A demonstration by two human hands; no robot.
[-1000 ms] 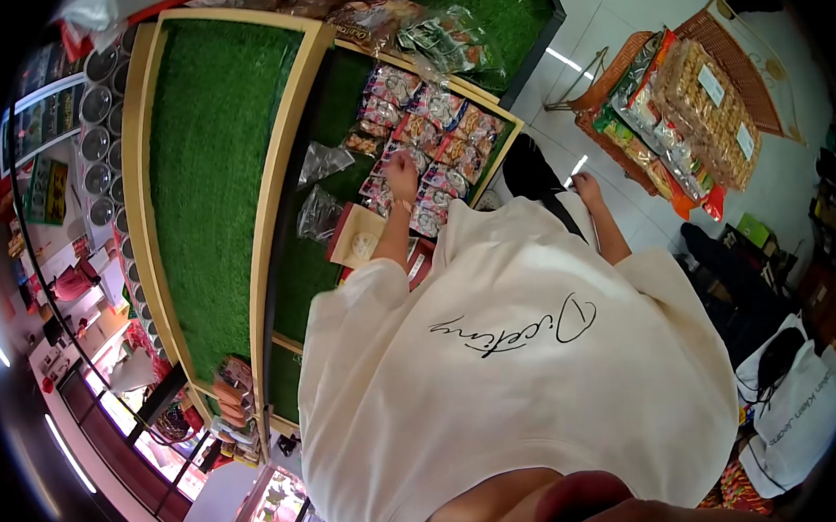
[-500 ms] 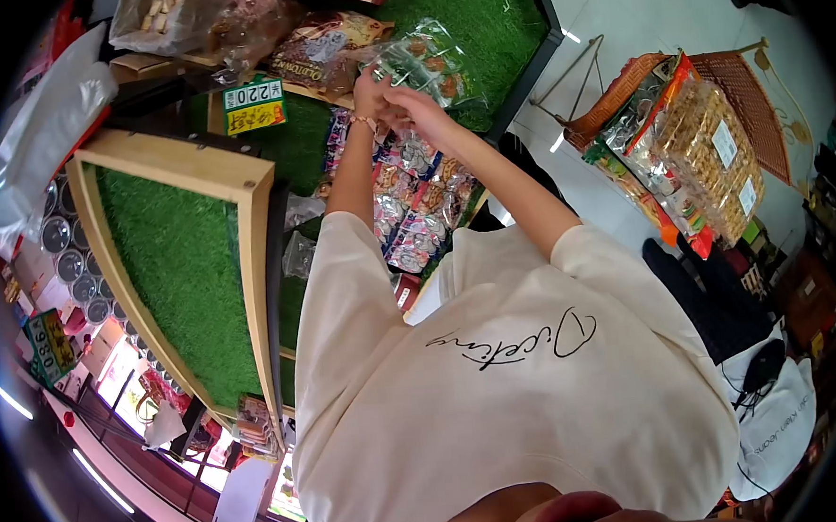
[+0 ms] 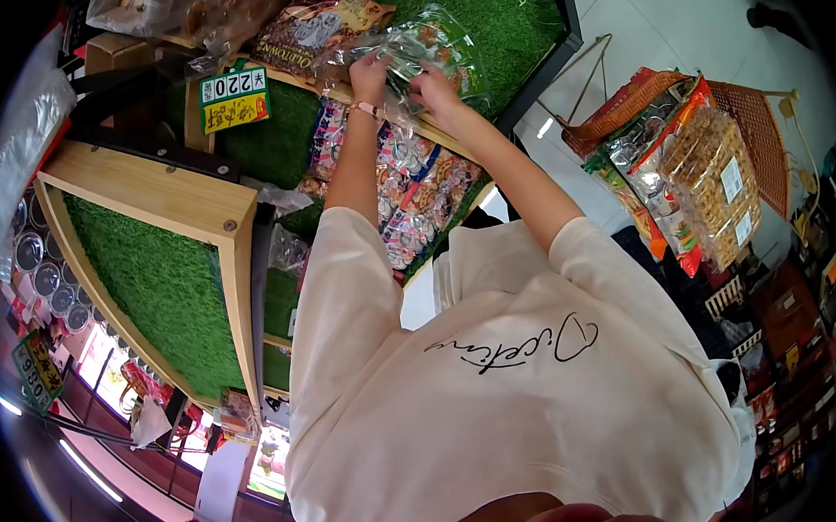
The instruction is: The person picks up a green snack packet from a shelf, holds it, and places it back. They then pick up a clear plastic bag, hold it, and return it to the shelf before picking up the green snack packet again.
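A clear plastic bag (image 3: 452, 46) with green print and brownish pieces inside lies on the green turf shelf. My left hand (image 3: 369, 78), with a bracelet at the wrist, is closed on the bag's near left edge. On the right, my right hand (image 3: 435, 92) pinches the bag's near side, its fingers bent. Loose film stretches between the two hands. Just left of them sits a brown coffee bag (image 3: 323, 30) marked OLDTOWN. Below my wrists, several small wrapped snack packs (image 3: 409, 181) fill a wooden-edged compartment. The bag's opening, if any, cannot be made out.
A green and yellow price card (image 3: 235, 98) stands at left, above a wooden frame (image 3: 149, 185) lined with turf. To the right, a wicker basket (image 3: 609, 119) on a stand holds snack packages (image 3: 712, 184). The display's dark edge (image 3: 545, 75) borders the tiled floor.
My hands have moved apart; before, they were together at the bag's near edge. The film is now spread between them. The camera view has shifted slightly.
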